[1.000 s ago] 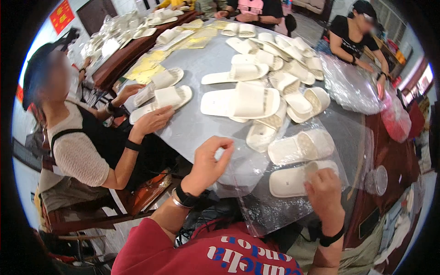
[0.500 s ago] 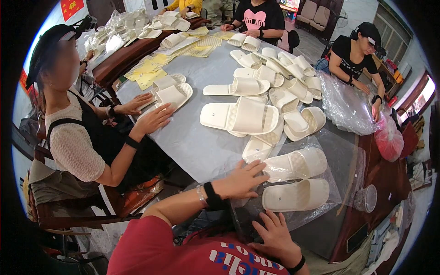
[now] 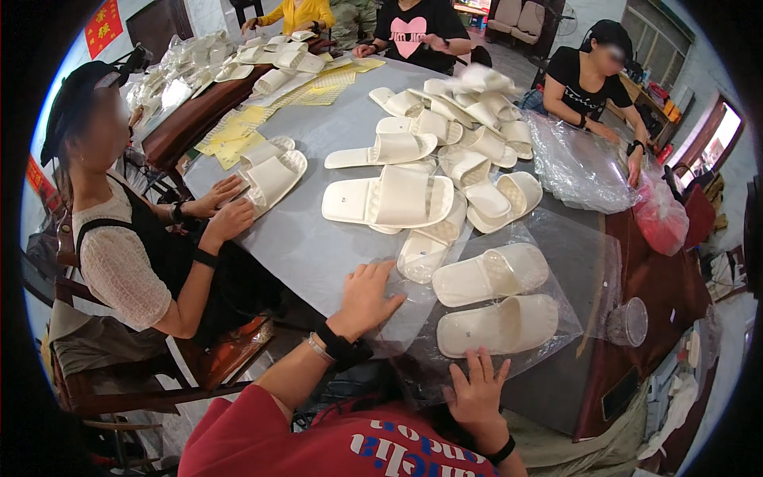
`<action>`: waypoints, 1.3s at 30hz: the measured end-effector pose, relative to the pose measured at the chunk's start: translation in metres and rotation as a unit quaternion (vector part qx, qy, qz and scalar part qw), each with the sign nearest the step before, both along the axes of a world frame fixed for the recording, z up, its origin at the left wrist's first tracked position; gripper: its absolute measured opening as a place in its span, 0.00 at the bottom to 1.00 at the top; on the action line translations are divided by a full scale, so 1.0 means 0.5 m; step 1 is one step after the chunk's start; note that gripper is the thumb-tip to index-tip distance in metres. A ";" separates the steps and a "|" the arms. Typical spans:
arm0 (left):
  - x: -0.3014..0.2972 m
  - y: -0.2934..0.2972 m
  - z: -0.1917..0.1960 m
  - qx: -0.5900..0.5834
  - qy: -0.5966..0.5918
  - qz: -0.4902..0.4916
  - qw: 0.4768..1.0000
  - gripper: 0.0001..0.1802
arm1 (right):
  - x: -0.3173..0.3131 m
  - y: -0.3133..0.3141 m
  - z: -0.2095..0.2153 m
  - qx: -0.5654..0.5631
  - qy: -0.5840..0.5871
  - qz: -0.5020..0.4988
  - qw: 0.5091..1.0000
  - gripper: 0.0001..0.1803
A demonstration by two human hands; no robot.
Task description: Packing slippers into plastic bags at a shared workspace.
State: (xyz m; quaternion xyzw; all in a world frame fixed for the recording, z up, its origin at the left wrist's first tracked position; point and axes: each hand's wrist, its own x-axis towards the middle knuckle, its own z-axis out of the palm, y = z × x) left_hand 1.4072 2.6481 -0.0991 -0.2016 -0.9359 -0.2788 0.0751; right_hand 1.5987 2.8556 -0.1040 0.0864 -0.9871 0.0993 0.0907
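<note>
Probably best to smooth clear bag (image 3: 567,319) outward with light pressure, keeping cream slipper pair (image 3: 479,330) parallel; pair lies on or inside bag, cannot tell which. Right hand (image 3: 478,391) at bag's near side, fingers spread, gripping nothing visible; left hand (image 3: 363,300) left of bag, thumb wide, contact unclear. Grey-covered bench (image 3: 310,250) under bag; slipper pile (image 3: 401,197) beyond bag; co-worker (image 3: 123,274) seated left of bag.
</note>
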 end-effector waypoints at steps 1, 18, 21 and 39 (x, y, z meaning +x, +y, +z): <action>-0.001 0.000 0.000 0.003 0.000 -0.001 1.000 0.28 | -0.002 -0.004 -0.002 -0.010 0.007 -0.008 1.000 0.20; 0.175 0.118 0.054 0.163 -0.221 -0.426 0.862 0.05 | -0.020 0.030 0.035 -0.120 0.033 0.027 0.992 0.35; 0.187 0.108 0.038 0.120 -0.204 -0.469 0.851 0.07 | -0.018 0.026 0.007 -0.043 -0.012 0.014 0.999 0.33; 0.104 0.034 0.054 0.225 -0.195 -0.318 0.900 0.05 | -0.001 0.002 -0.035 -0.030 0.112 -0.032 0.993 0.09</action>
